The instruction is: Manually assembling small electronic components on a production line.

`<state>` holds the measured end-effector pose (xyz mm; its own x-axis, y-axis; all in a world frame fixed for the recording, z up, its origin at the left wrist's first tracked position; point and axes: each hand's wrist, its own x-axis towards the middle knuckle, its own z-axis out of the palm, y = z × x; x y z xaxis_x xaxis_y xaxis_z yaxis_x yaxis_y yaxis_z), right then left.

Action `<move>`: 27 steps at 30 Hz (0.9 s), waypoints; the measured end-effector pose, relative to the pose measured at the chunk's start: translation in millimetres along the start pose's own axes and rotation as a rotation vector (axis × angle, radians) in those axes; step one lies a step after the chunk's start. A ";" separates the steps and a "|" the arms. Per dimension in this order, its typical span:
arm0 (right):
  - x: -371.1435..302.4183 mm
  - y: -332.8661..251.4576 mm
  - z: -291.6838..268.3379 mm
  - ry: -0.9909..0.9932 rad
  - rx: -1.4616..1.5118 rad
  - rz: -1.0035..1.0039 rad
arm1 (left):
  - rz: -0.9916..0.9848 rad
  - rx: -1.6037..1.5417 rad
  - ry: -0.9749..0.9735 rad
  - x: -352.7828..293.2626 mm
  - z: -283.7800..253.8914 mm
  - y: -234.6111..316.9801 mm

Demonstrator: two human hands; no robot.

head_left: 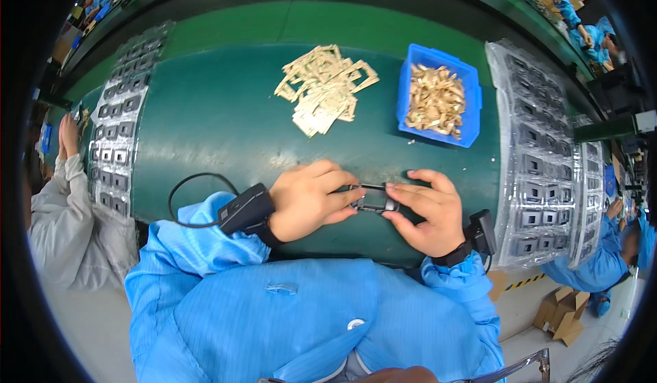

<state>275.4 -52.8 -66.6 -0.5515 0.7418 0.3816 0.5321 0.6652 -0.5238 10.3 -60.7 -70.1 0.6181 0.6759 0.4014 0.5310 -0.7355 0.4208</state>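
Observation:
Close to the front edge of the green work surface (205,136), a small dark rectangular plastic frame (374,208) lies between my hands. Its middle looks clear or glossy. My left hand (306,201) pinches its left end with thumb and fingers. The right end is gripped by my right hand (432,213), its thumb at the near side and fingers at the far side. Beyond my hands is a loose pile of cream, flat cut-out pieces (321,85), some of them frame-shaped. A blue bin (474,112) to its right holds many curled tan strips (436,101).
Clear plastic trays of dark square parts line the left side (113,130) and the right side (534,164). A black device with a cable (245,208) is on my left wrist, another (483,232) on my right. Other people sit at both sides. An open cardboard box (561,314) stands on the floor.

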 end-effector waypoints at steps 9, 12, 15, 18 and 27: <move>-4.1 -1.8 5.6 0.020 0.036 0.014 | 0.149 0.472 -0.108 -15.2 5.0 13.3; -5.0 -2.0 5.3 0.017 0.036 0.026 | 0.253 0.481 -0.106 -11.5 5.4 2.9; -5.8 -0.8 6.0 0.022 0.043 0.036 | 0.160 0.237 -0.082 -2.5 -3.8 0.9; -5.5 -1.3 7.8 0.019 0.054 0.043 | 0.210 0.118 -0.035 -0.2 -8.0 -1.8; -2.8 1.4 1.8 -0.018 0.078 0.006 | 0.291 -0.021 -0.205 12.3 -4.8 -19.3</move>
<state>276.5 -54.1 -69.8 -0.5601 0.7439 0.3647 0.4841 0.6511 -0.5846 4.8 -38.0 -69.4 0.8464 0.4132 0.3359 0.3048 -0.8932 0.3305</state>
